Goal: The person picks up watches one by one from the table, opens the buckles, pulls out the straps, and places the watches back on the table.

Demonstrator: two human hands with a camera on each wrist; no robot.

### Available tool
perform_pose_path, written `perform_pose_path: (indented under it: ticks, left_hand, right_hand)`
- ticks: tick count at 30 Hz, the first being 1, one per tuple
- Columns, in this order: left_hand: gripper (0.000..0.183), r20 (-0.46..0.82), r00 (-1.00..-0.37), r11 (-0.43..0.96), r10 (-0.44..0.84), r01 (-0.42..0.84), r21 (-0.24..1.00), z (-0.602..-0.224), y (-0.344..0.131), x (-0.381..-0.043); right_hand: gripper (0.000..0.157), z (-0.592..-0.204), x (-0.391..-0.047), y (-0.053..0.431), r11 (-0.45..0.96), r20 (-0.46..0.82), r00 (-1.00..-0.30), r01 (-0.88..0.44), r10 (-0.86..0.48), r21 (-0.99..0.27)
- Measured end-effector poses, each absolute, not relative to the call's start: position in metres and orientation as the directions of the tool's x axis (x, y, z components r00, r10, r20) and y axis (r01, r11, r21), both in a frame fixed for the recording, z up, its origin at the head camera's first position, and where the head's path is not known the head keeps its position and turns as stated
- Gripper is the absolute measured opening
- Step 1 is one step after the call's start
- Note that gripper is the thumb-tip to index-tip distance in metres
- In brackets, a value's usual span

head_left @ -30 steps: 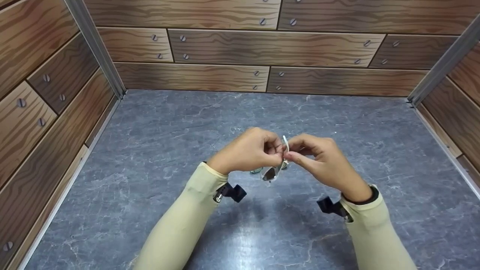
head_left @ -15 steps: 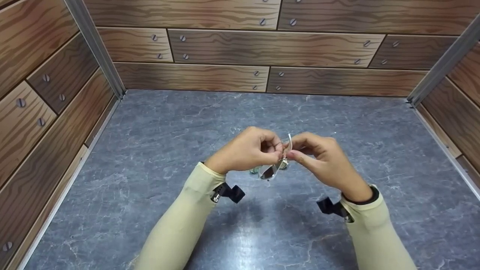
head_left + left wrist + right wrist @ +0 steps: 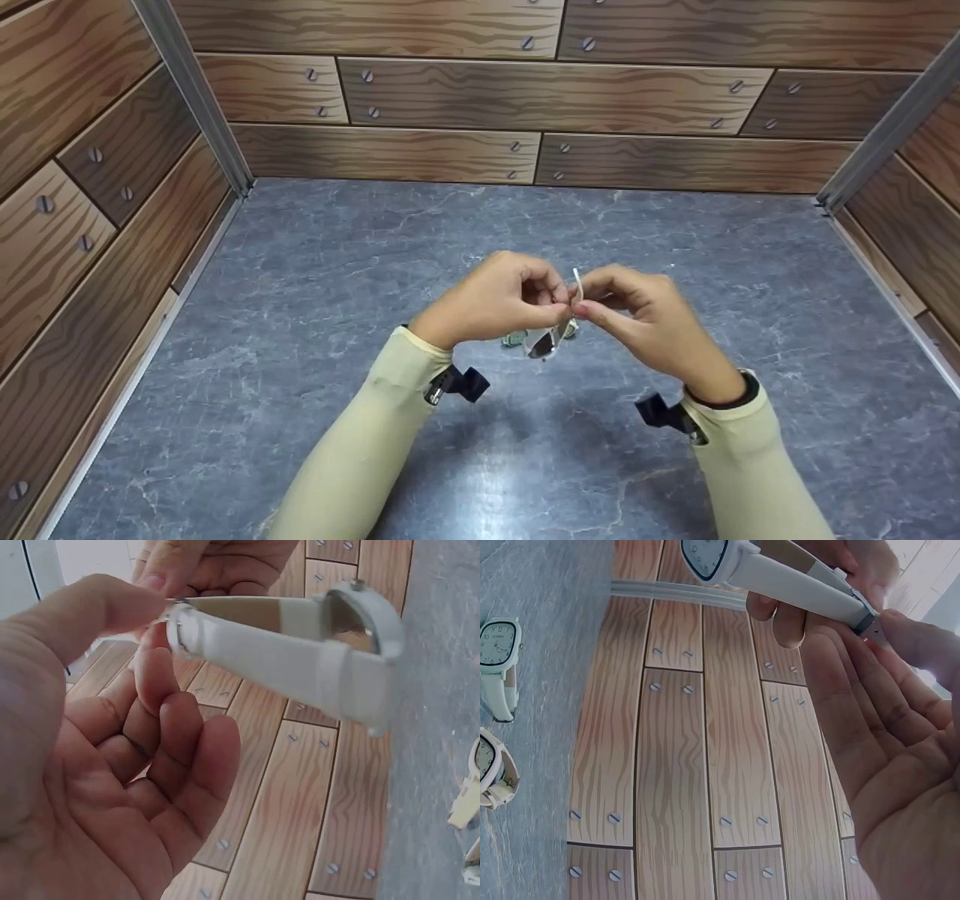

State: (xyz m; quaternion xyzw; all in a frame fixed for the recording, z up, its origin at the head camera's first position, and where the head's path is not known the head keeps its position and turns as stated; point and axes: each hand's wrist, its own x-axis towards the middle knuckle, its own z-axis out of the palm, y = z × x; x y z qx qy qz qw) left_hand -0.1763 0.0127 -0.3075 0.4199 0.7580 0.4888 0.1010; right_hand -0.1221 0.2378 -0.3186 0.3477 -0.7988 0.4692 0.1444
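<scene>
A white wristwatch [image 3: 541, 345] hangs below my two hands, its strap joined in a loop and its face downward. At the buckle end of the strap [image 3: 259, 656], my left hand [image 3: 506, 300] pinches with thumb and forefinger; the other fingers are loosely curled. Opposite it, my right hand [image 3: 641, 319] pinches the strap's tip between thumb and forefinger. The square, dark-rimmed watch face [image 3: 705, 556] shows at the top of the right wrist view. Fingertips hide part of the buckle.
Two more wristwatches lie on the grey marbled table [image 3: 360, 247] beneath the hands: a pale green one [image 3: 499, 645] and a cream one [image 3: 491, 772]. A wood-plank-patterned wall [image 3: 450, 94] stands behind, with similar panels at both sides.
Both hands stay nearly in place, still pinching the strap. The strap's raised tip first tilted to the right, then moved slightly back. The hanging watch swings a little.
</scene>
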Motion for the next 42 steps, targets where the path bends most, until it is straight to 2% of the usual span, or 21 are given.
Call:
perform_pose_path:
  ticks: [7, 16, 31, 35, 40, 42]
  left_hand:
    - [0.01, 0.245, -0.594, 0.212, 0.766, 0.593, 0.777, -0.306, 0.01, -0.177]
    - [0.006, 0.295, -0.637, 0.16, 0.712, 0.557, 0.815, -0.308, 0.012, -0.175]
    - [0.007, 0.358, -0.636, 0.054, 0.684, 0.533, 0.844, -0.316, 0.006, -0.173]
    - [0.004, 0.367, -0.649, 0.094, 0.666, 0.562, 0.822, -0.314, 0.003, -0.171]
    - [0.026, 0.308, -0.681, 0.28, 0.664, 0.609, 0.742, -0.308, 0.001, -0.16]
    - [0.028, 0.283, -0.69, 0.342, 0.666, 0.62, 0.706, -0.307, 0.002, -0.155]
  right_hand:
    - [0.018, -0.321, -0.123, 0.237, 0.333, 0.531, -0.726, -0.679, -0.438, -0.654]
    - [0.02, -0.318, -0.122, 0.236, 0.304, 0.581, -0.702, -0.707, -0.411, -0.638]
    - [0.018, -0.317, -0.12, 0.237, 0.319, 0.609, -0.712, -0.701, -0.348, -0.638]
    - [0.018, -0.317, -0.12, 0.238, 0.328, 0.604, -0.719, -0.695, -0.343, -0.64]
    - [0.018, -0.317, -0.12, 0.239, 0.353, 0.599, -0.723, -0.691, -0.345, -0.631]
    - [0.018, -0.318, -0.12, 0.238, 0.358, 0.597, -0.723, -0.691, -0.347, -0.628]
